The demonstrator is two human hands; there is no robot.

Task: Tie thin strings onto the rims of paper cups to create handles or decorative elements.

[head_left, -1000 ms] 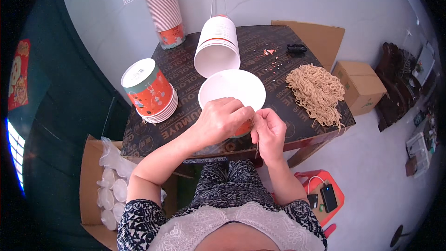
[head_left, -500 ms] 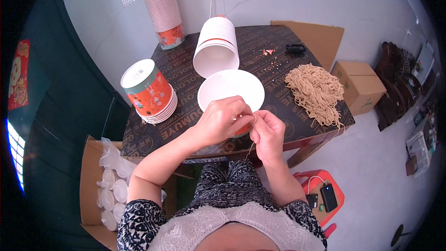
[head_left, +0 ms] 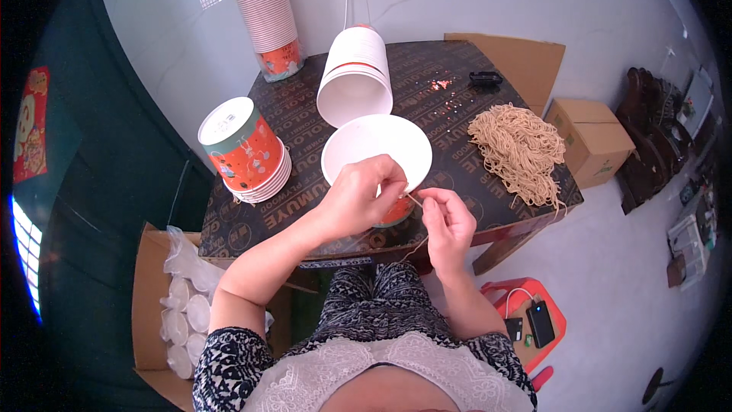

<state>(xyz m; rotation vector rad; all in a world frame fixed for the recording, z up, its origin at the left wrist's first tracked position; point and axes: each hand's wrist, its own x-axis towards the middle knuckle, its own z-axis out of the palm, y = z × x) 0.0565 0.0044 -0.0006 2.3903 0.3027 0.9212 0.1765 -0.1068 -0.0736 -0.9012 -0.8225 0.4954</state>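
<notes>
My left hand (head_left: 358, 197) is closed in a pinch at the near rim of a paper bucket (head_left: 377, 143) with a white inside and an orange side. A thin tan string (head_left: 415, 200) runs from its fingertips to my right hand (head_left: 448, 223), whose thumb and fingers pinch it. The loose tail of the string hangs below toward the table edge. A heap of the same tan string (head_left: 518, 154) lies at the table's right. The bucket stands in front of me, its near side partly hidden by my hands.
Upside-down orange buckets (head_left: 245, 152) are stacked at the left. White-mouthed buckets (head_left: 354, 80) lie nested behind, beside a tall bagged stack (head_left: 267, 19). Small bits (head_left: 440, 85) and a black object (head_left: 485, 79) lie at the back right. A carton of lids (head_left: 183, 320) stands below left.
My hands have moved apart, the right one going right and slightly down, and a short length of string now shows between them. The bucket has shifted slightly left.
</notes>
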